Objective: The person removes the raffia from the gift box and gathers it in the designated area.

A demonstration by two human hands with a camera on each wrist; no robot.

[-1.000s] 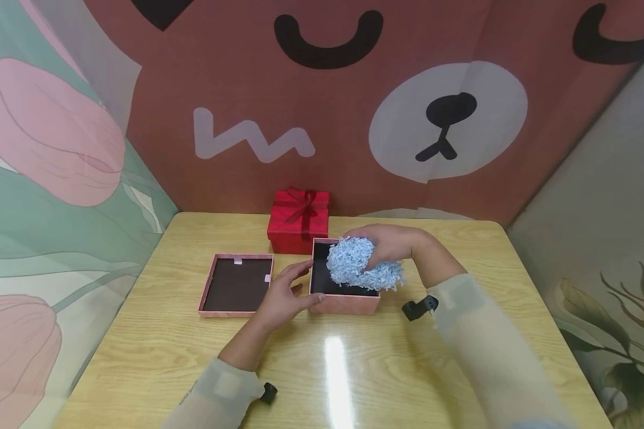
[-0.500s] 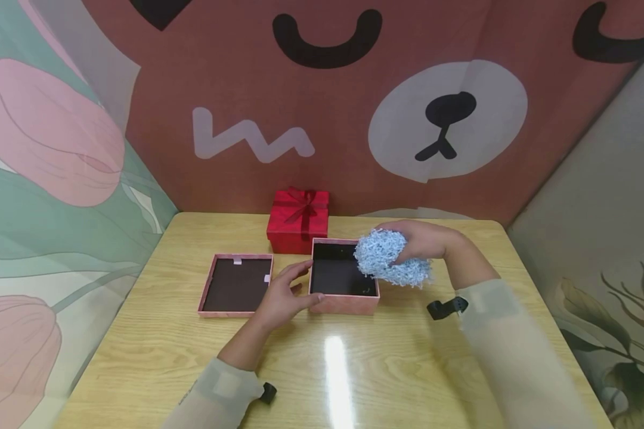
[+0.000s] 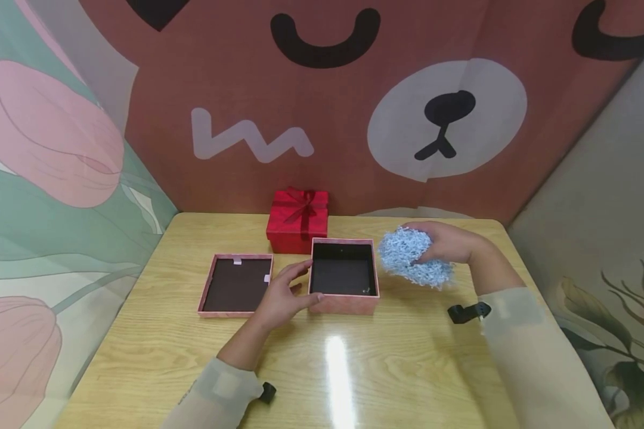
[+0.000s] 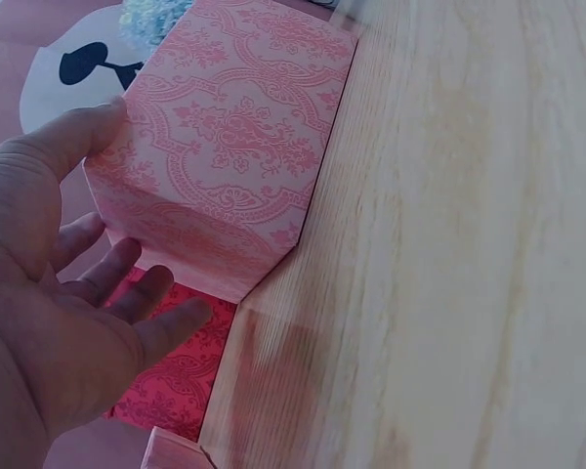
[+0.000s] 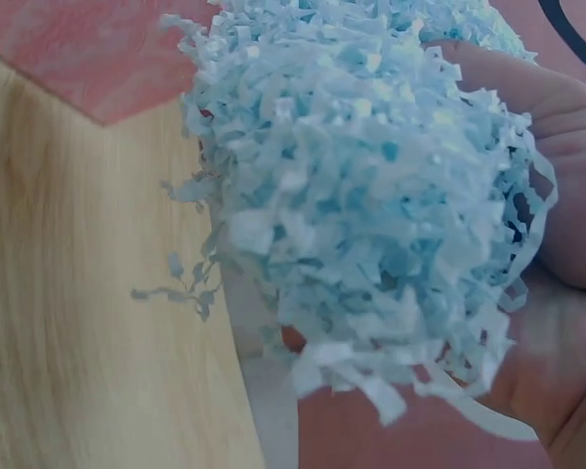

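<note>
My right hand grips a fluffy bundle of light blue shredded paper, held above the table to the right of the pink box. In the right wrist view the shredded paper fills the middle, with a few loose strands hanging from it. The pink patterned box stands lidless, its black inside showing with a few tiny scraps at the bottom. My left hand rests at the box's left side, thumb on the front wall. In the left wrist view the thumb touches the pink box and the fingers are loosely spread.
A pink lid lies upturned left of the pink box, its dark inside facing up. Behind them, a red gift box with a ribbon bow stands near the table's back edge. A bear-printed cloth hangs behind the wooden table.
My right hand has carried the shredded paper rightward from over the pink box to beside it, uncovering the box's black inside. My left hand has stayed in place.
</note>
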